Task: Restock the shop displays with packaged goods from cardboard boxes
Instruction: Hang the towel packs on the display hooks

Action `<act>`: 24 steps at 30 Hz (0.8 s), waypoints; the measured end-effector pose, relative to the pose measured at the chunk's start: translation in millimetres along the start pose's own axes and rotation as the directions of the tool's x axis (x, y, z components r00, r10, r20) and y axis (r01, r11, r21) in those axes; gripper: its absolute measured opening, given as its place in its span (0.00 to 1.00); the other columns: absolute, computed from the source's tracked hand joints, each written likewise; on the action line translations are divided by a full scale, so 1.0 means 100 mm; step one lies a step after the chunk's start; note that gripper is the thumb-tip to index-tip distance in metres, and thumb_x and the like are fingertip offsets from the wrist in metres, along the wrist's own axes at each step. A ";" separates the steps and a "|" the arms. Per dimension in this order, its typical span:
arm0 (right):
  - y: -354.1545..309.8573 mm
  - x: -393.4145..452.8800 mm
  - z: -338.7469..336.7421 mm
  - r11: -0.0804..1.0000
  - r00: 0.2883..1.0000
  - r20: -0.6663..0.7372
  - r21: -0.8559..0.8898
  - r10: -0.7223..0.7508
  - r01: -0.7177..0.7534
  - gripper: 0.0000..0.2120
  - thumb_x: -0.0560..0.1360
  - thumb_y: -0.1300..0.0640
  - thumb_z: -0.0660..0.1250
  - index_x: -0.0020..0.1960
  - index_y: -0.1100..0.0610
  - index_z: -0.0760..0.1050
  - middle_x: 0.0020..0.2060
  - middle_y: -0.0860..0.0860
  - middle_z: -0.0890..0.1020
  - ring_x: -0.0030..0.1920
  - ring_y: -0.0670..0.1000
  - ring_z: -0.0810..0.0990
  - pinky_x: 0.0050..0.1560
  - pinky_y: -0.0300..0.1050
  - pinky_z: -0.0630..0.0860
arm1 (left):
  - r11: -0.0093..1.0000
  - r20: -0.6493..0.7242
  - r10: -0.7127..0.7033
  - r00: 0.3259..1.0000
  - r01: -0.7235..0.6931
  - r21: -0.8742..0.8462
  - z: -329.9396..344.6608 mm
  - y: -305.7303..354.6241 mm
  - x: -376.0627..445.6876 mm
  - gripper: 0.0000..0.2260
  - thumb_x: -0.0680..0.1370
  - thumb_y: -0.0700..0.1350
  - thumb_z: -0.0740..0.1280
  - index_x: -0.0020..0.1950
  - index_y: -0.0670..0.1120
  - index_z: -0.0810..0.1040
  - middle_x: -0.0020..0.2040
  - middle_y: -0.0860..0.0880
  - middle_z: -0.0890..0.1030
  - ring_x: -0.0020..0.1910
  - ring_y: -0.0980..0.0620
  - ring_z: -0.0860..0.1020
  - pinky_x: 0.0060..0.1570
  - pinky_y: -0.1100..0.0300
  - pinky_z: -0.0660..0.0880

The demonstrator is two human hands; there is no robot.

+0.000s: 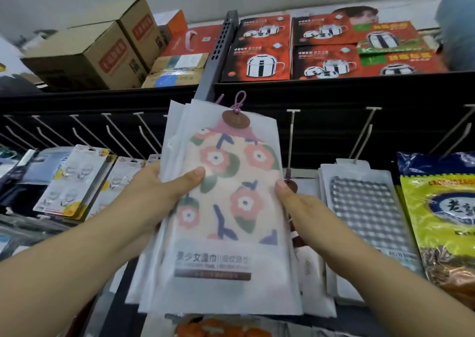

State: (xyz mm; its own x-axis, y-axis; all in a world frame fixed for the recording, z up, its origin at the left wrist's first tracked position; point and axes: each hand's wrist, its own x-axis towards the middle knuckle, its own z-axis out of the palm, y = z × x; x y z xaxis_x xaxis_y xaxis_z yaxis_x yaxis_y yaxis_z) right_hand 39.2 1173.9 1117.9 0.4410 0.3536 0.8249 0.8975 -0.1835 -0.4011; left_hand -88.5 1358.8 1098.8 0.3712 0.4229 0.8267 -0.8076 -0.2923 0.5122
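Frosted towel packets (223, 208), left fingers (190, 180), right fingers (285, 192) flanking

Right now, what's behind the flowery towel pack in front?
More frosted packs are stacked behind the flowery towel pack, held by the left hand and right hand. Only their edges show; what they contain is covered.

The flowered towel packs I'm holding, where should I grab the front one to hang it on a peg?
Pinch the front flowered towel pack near its top edge from the right, just below the purple cord loop. The loop sticks up free there, and the right hand only steadies the side while the left hand carries the stack.
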 end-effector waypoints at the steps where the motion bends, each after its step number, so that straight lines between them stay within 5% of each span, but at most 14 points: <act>1: -0.03 0.00 0.01 0.997 1.000 0.027 0.077 0.015 -0.017 0.32 0.70 0.26 0.53 0.49 0.50 0.81 0.43 0.46 0.85 0.45 0.49 0.84 0.52 0.49 0.79 | 1.000 0.008 0.006 1.000 -0.005 -0.023 0.06 0.02 0.02 0.15 0.71 0.47 0.71 0.56 0.45 0.79 0.42 0.44 0.86 0.35 0.46 0.84 0.27 0.57 0.79; 5: -0.06 -0.02 0.01 0.932 1.000 0.021 0.363 -0.006 -0.002 0.22 0.67 0.40 0.72 0.54 0.53 0.79 0.41 0.47 0.86 0.41 0.49 0.86 0.45 0.45 0.82 | 0.998 0.078 0.000 0.997 0.005 -0.060 0.22 0.05 0.12 0.18 0.69 0.49 0.72 0.56 0.44 0.80 0.43 0.44 0.86 0.35 0.47 0.84 0.31 0.55 0.80; 8: 0.00 -0.01 0.00 0.864 0.998 -0.030 0.503 0.049 -0.027 0.15 0.70 0.50 0.72 0.51 0.59 0.79 0.37 0.52 0.86 0.37 0.52 0.86 0.34 0.43 0.81 | 0.998 0.123 -0.042 0.992 0.049 -0.050 0.21 0.03 0.19 0.18 0.70 0.52 0.70 0.55 0.44 0.79 0.45 0.42 0.85 0.38 0.44 0.84 0.35 0.50 0.82; 11: 0.07 0.03 -0.02 0.789 0.993 -0.058 0.612 0.107 -0.049 0.15 0.71 0.52 0.72 0.51 0.61 0.78 0.38 0.56 0.86 0.37 0.55 0.86 0.35 0.48 0.82 | 0.999 0.093 -0.033 0.995 0.035 -0.019 0.19 -0.02 0.25 0.17 0.73 0.49 0.70 0.59 0.43 0.77 0.48 0.40 0.84 0.42 0.42 0.84 0.38 0.48 0.82; 14: 0.15 0.11 -0.08 0.779 0.985 -0.064 0.621 0.157 -0.084 0.17 0.71 0.52 0.73 0.54 0.62 0.78 0.41 0.57 0.86 0.40 0.57 0.86 0.41 0.53 0.83 | 1.000 0.006 0.029 1.000 -0.029 0.003 0.21 -0.07 0.29 0.15 0.75 0.45 0.71 0.59 0.43 0.76 0.46 0.41 0.85 0.41 0.43 0.84 0.37 0.49 0.82; 18: 0.31 0.11 -0.30 0.801 0.976 -0.083 0.587 0.200 -0.114 0.14 0.71 0.55 0.72 0.52 0.63 0.77 0.40 0.59 0.86 0.38 0.58 0.85 0.35 0.51 0.83 | 0.935 -0.111 0.270 0.956 -0.233 0.266 0.12 0.02 0.37 0.10 0.75 0.45 0.70 0.54 0.44 0.76 0.36 0.45 0.83 0.29 0.56 0.81 0.25 0.63 0.77; 21: 0.43 0.06 -0.43 0.826 0.980 -0.043 0.546 0.195 -0.141 0.13 0.72 0.56 0.71 0.52 0.63 0.77 0.40 0.60 0.85 0.38 0.59 0.85 0.34 0.50 0.83 | 0.951 -0.102 0.234 0.967 -0.206 0.232 -0.04 0.08 0.42 0.08 0.75 0.46 0.70 0.52 0.47 0.78 0.38 0.46 0.85 0.34 0.49 0.84 0.35 0.53 0.81; 24: 0.48 0.06 -0.45 0.836 0.984 -0.003 0.527 0.181 -0.152 0.14 0.72 0.57 0.71 0.54 0.64 0.77 0.42 0.60 0.85 0.41 0.59 0.85 0.37 0.51 0.83 | 0.952 -0.081 0.232 0.969 -0.209 0.225 -0.06 0.06 0.43 0.04 0.75 0.46 0.70 0.49 0.48 0.79 0.35 0.51 0.85 0.30 0.51 0.83 0.25 0.59 0.78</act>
State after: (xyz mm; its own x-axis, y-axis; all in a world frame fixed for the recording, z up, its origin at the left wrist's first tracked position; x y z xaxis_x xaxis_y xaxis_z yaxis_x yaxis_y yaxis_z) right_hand 84.7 1125.7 1121.4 0.5958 0.3117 0.7402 0.6886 0.2760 -0.6706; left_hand -79.8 1380.3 1135.9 0.1353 0.4111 0.9015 -0.7433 -0.5595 0.3667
